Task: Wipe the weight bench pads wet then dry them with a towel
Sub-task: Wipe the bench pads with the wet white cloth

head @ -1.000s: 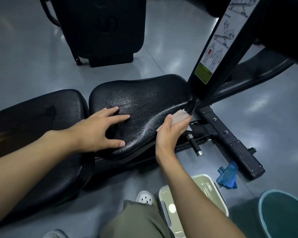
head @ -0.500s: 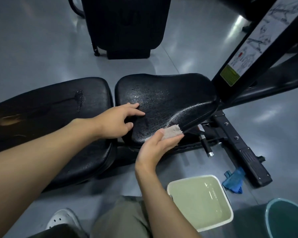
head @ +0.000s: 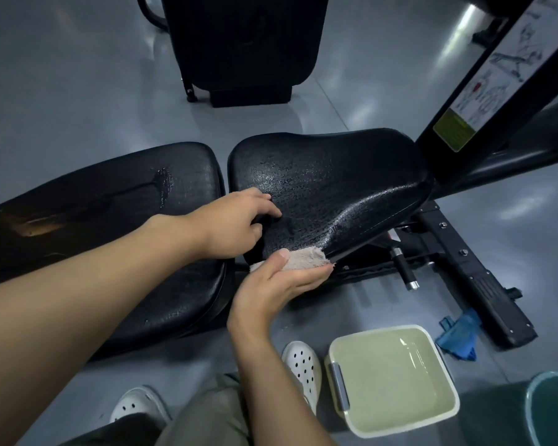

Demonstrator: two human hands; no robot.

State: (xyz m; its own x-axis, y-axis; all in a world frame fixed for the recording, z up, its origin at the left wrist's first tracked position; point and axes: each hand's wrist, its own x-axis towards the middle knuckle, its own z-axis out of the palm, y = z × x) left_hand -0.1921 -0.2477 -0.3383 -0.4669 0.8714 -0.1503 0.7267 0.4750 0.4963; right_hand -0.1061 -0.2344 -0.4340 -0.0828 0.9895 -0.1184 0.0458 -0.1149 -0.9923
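Since one second ago the right hand (head: 271,291) has slid with the beige fluffy cloth (head: 303,257) from the front tip of the black textured seat pad (head: 329,188) back along its near edge. The left hand (head: 236,223), then spread flat, now has its fingers curled on the near-left corner of this pad. The right palm is turned up, fingers almost straight under the cloth, and the thumb presses it from above against the pad's edge. The pad surface glistens with wetness. The left hand's lower fingers are hidden, so how it grips below is unclear. On the grey floor, the teal round bucket (head: 551,410) is cut off at the corner, beside the pale green square basin (head: 390,381).
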